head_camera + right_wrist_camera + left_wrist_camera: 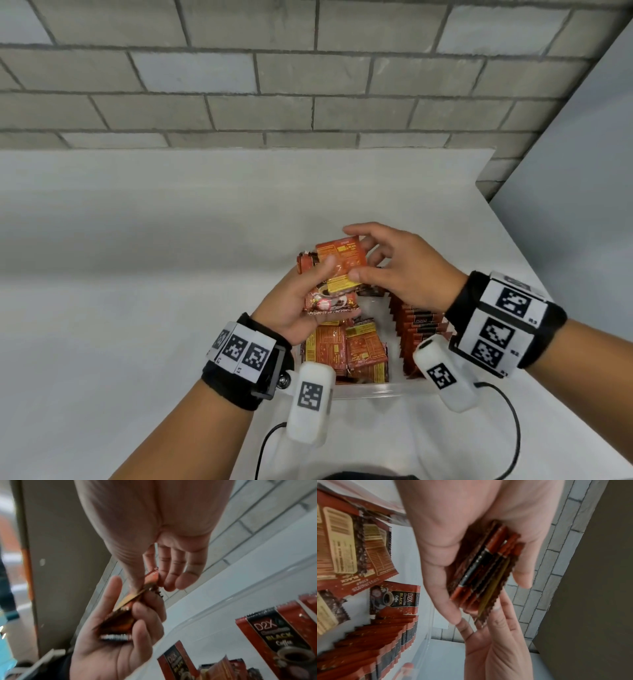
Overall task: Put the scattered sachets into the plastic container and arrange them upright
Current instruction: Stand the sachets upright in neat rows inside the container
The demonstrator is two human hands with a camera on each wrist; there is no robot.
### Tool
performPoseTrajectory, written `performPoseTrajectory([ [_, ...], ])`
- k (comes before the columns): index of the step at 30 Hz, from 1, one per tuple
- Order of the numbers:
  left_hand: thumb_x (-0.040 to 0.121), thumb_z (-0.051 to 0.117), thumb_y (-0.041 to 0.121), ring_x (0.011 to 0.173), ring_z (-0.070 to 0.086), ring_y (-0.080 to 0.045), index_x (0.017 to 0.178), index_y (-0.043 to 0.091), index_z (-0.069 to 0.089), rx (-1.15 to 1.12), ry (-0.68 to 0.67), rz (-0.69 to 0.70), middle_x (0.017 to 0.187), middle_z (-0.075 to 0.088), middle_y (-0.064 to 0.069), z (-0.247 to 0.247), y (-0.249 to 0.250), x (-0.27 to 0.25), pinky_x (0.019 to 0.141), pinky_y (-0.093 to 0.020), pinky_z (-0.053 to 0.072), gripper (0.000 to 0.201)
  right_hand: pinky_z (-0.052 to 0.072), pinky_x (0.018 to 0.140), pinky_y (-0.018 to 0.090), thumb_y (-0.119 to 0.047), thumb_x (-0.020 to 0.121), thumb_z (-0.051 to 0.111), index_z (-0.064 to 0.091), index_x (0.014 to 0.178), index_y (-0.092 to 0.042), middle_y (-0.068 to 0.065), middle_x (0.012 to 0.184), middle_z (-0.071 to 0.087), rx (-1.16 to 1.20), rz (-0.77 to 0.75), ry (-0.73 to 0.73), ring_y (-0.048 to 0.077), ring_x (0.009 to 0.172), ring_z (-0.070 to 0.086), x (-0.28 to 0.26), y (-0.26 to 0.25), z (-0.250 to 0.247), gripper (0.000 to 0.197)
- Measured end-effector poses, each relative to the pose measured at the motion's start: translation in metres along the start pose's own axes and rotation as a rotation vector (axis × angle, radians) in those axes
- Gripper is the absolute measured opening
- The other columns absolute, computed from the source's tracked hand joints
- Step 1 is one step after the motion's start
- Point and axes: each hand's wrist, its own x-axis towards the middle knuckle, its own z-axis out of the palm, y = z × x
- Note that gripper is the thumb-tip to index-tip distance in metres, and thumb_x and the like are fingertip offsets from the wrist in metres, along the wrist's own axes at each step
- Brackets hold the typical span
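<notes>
My left hand (pixel 308 294) grips a small stack of red-orange coffee sachets (pixel 337 274) above the clear plastic container (pixel 370 390). The stack's edges show between thumb and fingers in the left wrist view (pixel 486 572). My right hand (pixel 387 263) pinches the top sachet of that stack with thumb and fingertips (pixel 150 577). Inside the container a row of sachets (pixel 421 329) stands upright along the right side, and several more sachets (pixel 346 349) lie flat on the left.
The container stands on a white table (pixel 137 274) near its front right part. A grey brick wall (pixel 274 75) rises behind, and a pale panel (pixel 582 205) closes the right side. Black cables (pixel 513 428) trail from both wrist devices.
</notes>
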Motion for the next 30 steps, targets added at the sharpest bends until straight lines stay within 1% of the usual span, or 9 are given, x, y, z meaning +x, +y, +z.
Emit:
performPoseTrajectory([
  [3, 0.076, 0.067, 0.041, 0.080, 0.069, -0.025, 0.100, 0.016, 0.072, -0.074, 0.080, 0.002, 0.094, 0.070, -0.011, 0.001, 0.000, -0.002, 0.075, -0.044, 0.057, 0.035, 0.047, 0.070, 0.018, -0.014, 0.080, 0.073, 0.056, 0.096, -0.025, -0.006, 0.091, 0.062, 0.117, -0.035, 0.193, 0.011, 0.080, 0.060, -0.003, 0.002, -0.004, 0.026],
  [6, 0.081, 0.063, 0.041, 0.078, 0.067, -0.030, 0.104, 0.014, 0.064, -0.141, 0.143, 0.018, 0.090, 0.067, -0.014, 0.002, -0.001, -0.003, 0.076, -0.046, 0.056, 0.036, 0.042, 0.077, 0.010, -0.010, 0.077, 0.075, 0.056, 0.074, -0.026, -0.006, 0.095, 0.061, 0.057, -0.169, 0.244, 0.007, 0.092, 0.058, -0.011, 0.003, -0.002, 0.024],
  [9, 0.067, 0.083, 0.024, 0.089, 0.068, -0.031, 0.107, 0.015, 0.063, -0.159, 0.130, 0.068, 0.100, 0.068, -0.017, 0.005, -0.001, -0.002, 0.074, -0.043, 0.058, 0.046, 0.027, 0.091, 0.004, -0.016, 0.073, 0.080, 0.065, 0.078, -0.032, -0.013, 0.113, 0.052, -0.145, -0.221, 0.068, 0.006, 0.112, 0.042, -0.016, 0.008, 0.006, 0.023],
  [13, 0.072, 0.066, -0.003, 0.088, 0.069, -0.028, 0.107, 0.015, 0.062, -0.165, 0.152, 0.155, 0.101, 0.068, -0.014, 0.006, -0.002, -0.002, 0.069, -0.040, 0.059, 0.039, 0.024, 0.099, 0.010, -0.029, 0.070, 0.081, 0.064, 0.100, -0.043, -0.018, 0.125, 0.045, -0.137, -0.180, -0.015, 0.002, 0.120, 0.034, -0.023, 0.007, -0.001, 0.037],
  [15, 0.075, 0.063, 0.000, 0.088, 0.070, -0.028, 0.107, 0.016, 0.061, -0.193, 0.184, 0.193, 0.102, 0.069, -0.014, 0.007, -0.002, -0.002, 0.065, -0.039, 0.059, 0.036, 0.036, 0.097, 0.017, -0.038, 0.069, 0.079, 0.053, 0.111, -0.047, -0.020, 0.124, 0.048, -0.022, -0.063, -0.027, -0.002, 0.116, 0.044, -0.026, 0.003, -0.002, 0.050],
  [17, 0.076, 0.060, 0.003, 0.087, 0.070, -0.028, 0.107, 0.017, 0.060, -0.196, 0.204, 0.233, 0.102, 0.069, -0.013, 0.008, -0.001, -0.002, 0.065, -0.038, 0.059, 0.034, 0.046, 0.089, 0.027, -0.046, 0.069, 0.073, 0.050, 0.110, -0.039, -0.014, 0.113, 0.061, 0.152, 0.110, -0.012, 0.004, 0.105, 0.059, -0.028, 0.001, 0.002, 0.048],
  [20, 0.077, 0.060, 0.001, 0.088, 0.067, -0.029, 0.107, 0.017, 0.059, -0.159, 0.198, 0.289, 0.098, 0.068, -0.012, 0.011, -0.002, -0.001, 0.070, -0.038, 0.057, 0.034, 0.054, 0.074, 0.030, -0.026, 0.083, 0.066, 0.056, 0.102, -0.019, 0.003, 0.091, 0.073, 0.442, 0.281, -0.032, 0.016, 0.083, 0.070, -0.027, 0.001, 0.010, 0.022],
  [24, 0.074, 0.066, -0.001, 0.092, 0.066, -0.030, 0.106, 0.016, 0.059, -0.150, 0.138, 0.302, 0.103, 0.069, -0.015, 0.011, -0.002, -0.001, 0.074, -0.040, 0.056, 0.037, 0.056, 0.060, 0.025, -0.005, 0.084, 0.064, 0.059, 0.099, -0.008, 0.012, 0.079, 0.071, 0.730, 0.313, 0.010, 0.017, 0.066, 0.067, -0.021, -0.004, 0.005, 0.016],
  [30, 0.071, 0.059, -0.010, 0.095, 0.065, -0.032, 0.106, 0.016, 0.059, -0.137, 0.093, 0.315, 0.106, 0.068, -0.017, 0.010, -0.002, 0.000, 0.073, -0.041, 0.057, 0.043, 0.052, 0.051, 0.020, -0.002, 0.082, 0.067, 0.062, 0.088, -0.006, 0.009, 0.068, 0.067, 0.663, 0.356, 0.185, 0.012, 0.053, 0.063, -0.010, -0.003, -0.006, 0.009],
])
